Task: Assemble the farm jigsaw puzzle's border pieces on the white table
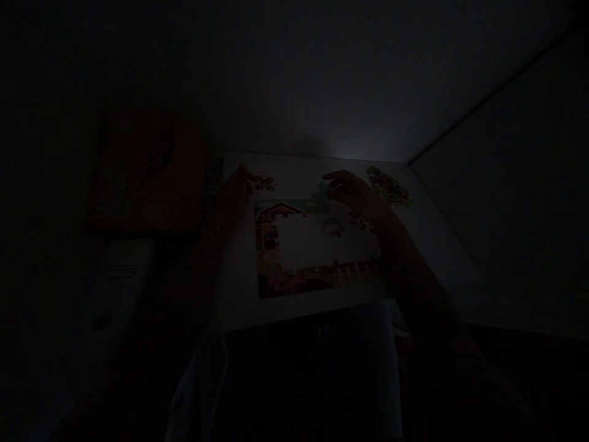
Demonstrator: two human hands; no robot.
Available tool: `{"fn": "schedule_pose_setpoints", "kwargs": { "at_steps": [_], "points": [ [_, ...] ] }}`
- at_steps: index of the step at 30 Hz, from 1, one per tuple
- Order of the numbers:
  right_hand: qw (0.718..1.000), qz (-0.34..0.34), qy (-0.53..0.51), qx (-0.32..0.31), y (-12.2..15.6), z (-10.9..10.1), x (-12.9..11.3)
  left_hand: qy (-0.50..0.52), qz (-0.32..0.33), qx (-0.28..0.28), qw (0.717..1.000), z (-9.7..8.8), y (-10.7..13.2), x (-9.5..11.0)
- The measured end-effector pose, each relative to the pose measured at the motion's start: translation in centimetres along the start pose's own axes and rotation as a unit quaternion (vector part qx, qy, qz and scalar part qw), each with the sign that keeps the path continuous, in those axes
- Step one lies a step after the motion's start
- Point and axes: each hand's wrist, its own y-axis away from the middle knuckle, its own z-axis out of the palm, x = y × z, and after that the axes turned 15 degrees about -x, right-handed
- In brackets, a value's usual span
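Head view, dim, part-built jigsaw puzzle [271,270] showing a red barn [278,215]

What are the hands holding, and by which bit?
It's too dark to tell. The left hand and right hand are near the puzzle, but no held thing shows.

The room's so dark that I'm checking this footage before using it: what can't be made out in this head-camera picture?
Head view:
- Anything in the right hand: its fingers hide it.
- Single shapes in the pile of loose puzzle pieces: too small and dim.
- The artwork on the orange box: darkness hides it.
- What the white object is: darkness hides its details.
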Motion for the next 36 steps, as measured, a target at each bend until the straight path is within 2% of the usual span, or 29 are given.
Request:
{"fn": "schedule_pose_setpoints", "kwargs": {
  "at_steps": [4, 7, 13, 17, 20, 23, 27, 31, 36],
  "points": [
    [0.999, -0.016, -0.001, 0.043, 1.1, 0.5, 1.2, -0.026, 0.006, 0.007, 1.000, 0.0, 0.3, 0.1],
    [0.999, -0.029, -0.002, 0.046, 1.4, 1.2, 1.7, -0.035, 0.001, -0.006, 0.999, 0.0, 0.4, 0.1],
    [0.999, -0.031, 0.015, 0.004, 1.4, 1.7, 0.6, -0.054, -0.011, -0.008, 0.998, -0.6, 0.2, 0.0],
    [0.998, -0.028, 0.030, -0.039, 1.1, 3.0, -0.2, -0.070, -0.005, -0.019, 0.997, -0.7, 0.2, -0.1],
    [0.994, -0.066, 0.055, -0.066, 0.8, 4.0, -0.4, -0.058, -0.009, -0.017, 0.998, -0.6, 0.2, -0.2],
    [0.987, -0.108, 0.112, -0.038, 0.6, 4.3, 0.1, -0.053, -0.001, -0.012, 0.999, -0.4, 0.1, -0.4],
    [0.986, -0.102, 0.135, -0.011, 0.2, 4.2, 1.0, -0.042, 0.015, -0.007, 0.999, 0.0, 0.1, -0.6],
    [0.983, -0.076, 0.164, -0.031, -2.4, 5.2, 0.8, -0.060, 0.033, -0.018, 0.998, 0.1, 0.7, 0.0],
    [0.975, -0.039, 0.219, -0.029, -9.3, 7.8, -0.4, -0.083, 0.028, -0.035, 0.996, -0.1, 1.4, 1.1]
  ]
}}
